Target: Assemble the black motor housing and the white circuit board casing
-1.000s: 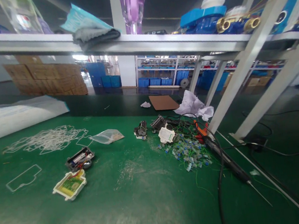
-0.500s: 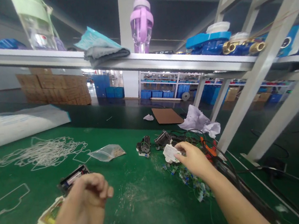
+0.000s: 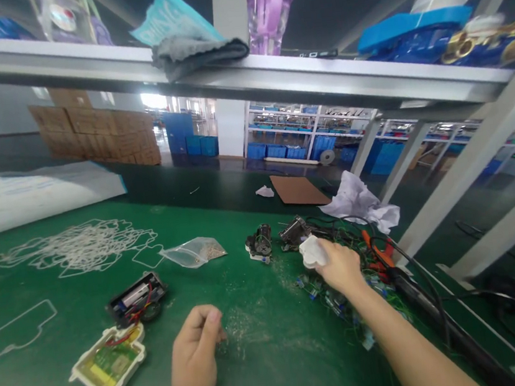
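My right hand [image 3: 342,265] grips a small white plastic part [image 3: 312,252] with a lobed outline, just above a tangle of green wires with small blue-and-white connectors [image 3: 334,301]. Curled in on itself, my left hand [image 3: 196,344] hovers over the green mat, thumb pressed to the fingers; whatever may be between them is hidden. To its left lies a white-rimmed housing with a circuit board [image 3: 112,363], joined by red wires to a black case holding a battery [image 3: 137,297]. Two dark small assemblies [image 3: 260,241] [image 3: 294,231] sit beyond my right hand.
White looped gaskets [image 3: 88,245] lie piled at left, beside a clear bag of small pieces [image 3: 194,253]. A black tool [image 3: 434,309], orange-handled pliers [image 3: 378,251] and cables line the right side. A shelf [image 3: 318,79] with bottles and blue meters spans overhead.
My left hand has moved right, away from the black case and housing, and its fingers have closed. My right hand still holds the white part, which is now turned. The view has tilted down.
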`<state>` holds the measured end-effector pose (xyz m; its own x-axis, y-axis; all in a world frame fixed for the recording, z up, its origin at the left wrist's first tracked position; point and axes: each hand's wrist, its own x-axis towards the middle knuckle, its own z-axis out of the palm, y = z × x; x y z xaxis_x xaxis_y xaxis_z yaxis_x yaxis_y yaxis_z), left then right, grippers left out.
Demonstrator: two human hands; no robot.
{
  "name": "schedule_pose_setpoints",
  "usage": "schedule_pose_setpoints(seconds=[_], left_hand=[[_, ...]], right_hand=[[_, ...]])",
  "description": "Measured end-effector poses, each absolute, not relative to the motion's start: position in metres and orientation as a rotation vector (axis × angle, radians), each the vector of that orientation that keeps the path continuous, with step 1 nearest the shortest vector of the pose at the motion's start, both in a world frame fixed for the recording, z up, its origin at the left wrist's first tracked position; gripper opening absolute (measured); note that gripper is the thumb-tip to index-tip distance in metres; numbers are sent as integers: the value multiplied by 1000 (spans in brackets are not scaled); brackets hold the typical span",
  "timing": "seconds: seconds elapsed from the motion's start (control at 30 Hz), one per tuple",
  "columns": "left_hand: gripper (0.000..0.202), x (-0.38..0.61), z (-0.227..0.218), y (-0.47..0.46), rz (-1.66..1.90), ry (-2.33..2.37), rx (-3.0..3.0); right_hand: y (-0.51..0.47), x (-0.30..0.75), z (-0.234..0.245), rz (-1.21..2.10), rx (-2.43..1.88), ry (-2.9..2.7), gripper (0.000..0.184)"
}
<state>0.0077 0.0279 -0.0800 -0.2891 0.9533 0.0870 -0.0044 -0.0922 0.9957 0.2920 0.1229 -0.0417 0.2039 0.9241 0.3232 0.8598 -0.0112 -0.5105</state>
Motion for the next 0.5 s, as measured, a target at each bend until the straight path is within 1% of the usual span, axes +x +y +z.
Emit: schedule_pose_setpoints(seconds=[0.1, 0.17, 0.3, 0.5], left_hand=[[38, 12, -77, 25, 1419, 1375, 1232], [37, 15, -77, 23, 1413, 1372, 1251], [34, 19, -78, 22, 1358, 1328, 1268], [34, 29, -82, 21, 1249, 1180, 1216]], right_hand=[[122, 306, -29, 397, -1684, -1328, 61], [117, 311, -23, 562, -1511, -1135, 61], [99, 303, -18, 843, -1216, -862, 44], [69, 280, -13, 1166, -965, -562, 22]])
